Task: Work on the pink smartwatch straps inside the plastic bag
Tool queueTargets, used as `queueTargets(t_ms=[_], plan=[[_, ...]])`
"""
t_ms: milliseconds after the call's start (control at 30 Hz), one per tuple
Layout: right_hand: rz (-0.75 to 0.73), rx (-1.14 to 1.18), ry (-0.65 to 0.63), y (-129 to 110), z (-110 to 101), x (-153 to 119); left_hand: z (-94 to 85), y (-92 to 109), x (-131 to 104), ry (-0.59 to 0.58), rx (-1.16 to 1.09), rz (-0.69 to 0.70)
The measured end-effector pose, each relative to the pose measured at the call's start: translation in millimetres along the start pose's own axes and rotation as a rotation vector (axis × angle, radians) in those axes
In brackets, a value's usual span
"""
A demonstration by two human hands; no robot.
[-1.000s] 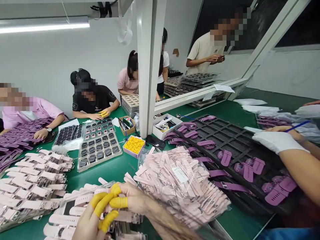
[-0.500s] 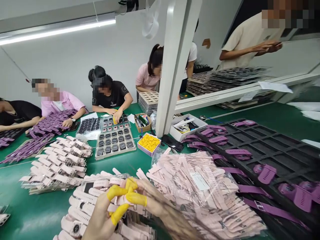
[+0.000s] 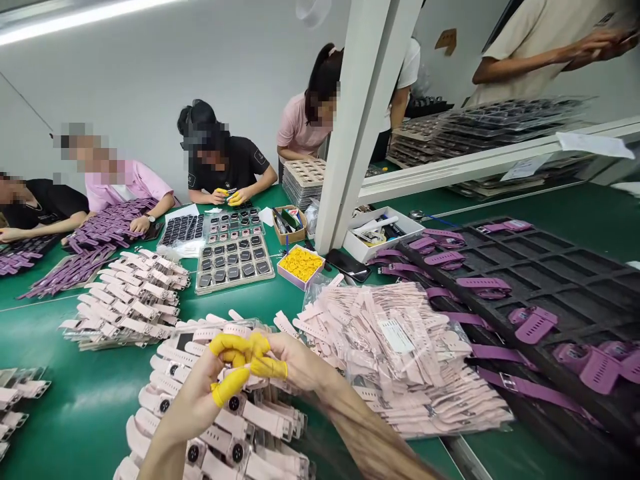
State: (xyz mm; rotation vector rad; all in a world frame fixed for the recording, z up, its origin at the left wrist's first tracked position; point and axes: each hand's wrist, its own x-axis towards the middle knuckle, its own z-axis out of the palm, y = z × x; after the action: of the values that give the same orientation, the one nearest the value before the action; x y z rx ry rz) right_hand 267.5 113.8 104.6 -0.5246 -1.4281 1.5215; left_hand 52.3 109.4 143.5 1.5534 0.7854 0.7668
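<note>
Yellow finger cots cover the fingertips of both my hands. My left hand (image 3: 197,393) is closed in a pinch, thumb below and fingers above, on a pale pink watch strap (image 3: 247,366) that is mostly hidden by the fingers. From the right, my right hand (image 3: 293,360) meets it fingertip to fingertip, also pinching the strap. Just beneath both hands, a layered stack of pale pink smartwatches (image 3: 165,405) lies in clear trays, round sensor backs showing. Right of my hands is a clear bag of pale pink straps (image 3: 370,340) with a white label.
Purple watches (image 3: 537,327) rest on a black foam tray (image 3: 530,267) at right. Further back are a box of yellow finger cots (image 3: 301,265), a phone (image 3: 349,265), a tray of watch faces (image 3: 235,260), and another pink watch stack (image 3: 130,300). A white post (image 3: 350,133) rises mid-table. Several co-workers sit opposite.
My view has tilted down and shifted slightly left. Both my hands stay together on the strap, with the fingers closer around it. The co-worker in black has drawn both hands together.
</note>
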Motion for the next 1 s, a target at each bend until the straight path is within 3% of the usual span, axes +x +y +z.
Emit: queueTargets(t_ms=[100, 200, 300, 433, 533, 633, 767, 900, 1000], plan=[[-0.116, -0.006, 0.04, -1.5, 2.5, -0.2, -2.8, 12.9, -4.7, -0.004, 0.006, -0.046], [-0.064, -0.07, 0.11, -2.2, -1.1, -5.4, -24.6, 28.2, -8.5, 0.148, 0.173, -0.017], [0.065, -0.143, 0.215, -1.4, -11.3, -12.4, -71.9, 35.2, -14.8, 0.297, 0.349, -0.028], [0.082, -0.182, 0.232, 0.9, -20.7, -17.6, -140.1, 22.5, -19.9, 0.192, 0.346, -0.19], [0.112, -0.184, 0.23, 1.3, -20.1, -18.1, -168.5, 2.3, -8.3, 0.177, 0.36, -0.202], [0.131, -0.179, 0.243, -0.1, -18.2, -17.6, -176.0, -16.8, 10.0, 0.155, 0.381, -0.203], [0.15, -0.182, 0.254, -4.8, -19.1, -18.7, -171.8, -31.8, 21.8, 0.099, 0.428, -0.216], [0.196, -0.264, 0.215, -14.7, -20.4, -22.0, -167.9, -32.4, 17.0, 0.082, 0.495, -0.226], [0.233, -0.498, 0.095, -24.3, -13.7, -25.1, -167.1, -27.3, 12.6, 0.077, 0.526, -0.231]])
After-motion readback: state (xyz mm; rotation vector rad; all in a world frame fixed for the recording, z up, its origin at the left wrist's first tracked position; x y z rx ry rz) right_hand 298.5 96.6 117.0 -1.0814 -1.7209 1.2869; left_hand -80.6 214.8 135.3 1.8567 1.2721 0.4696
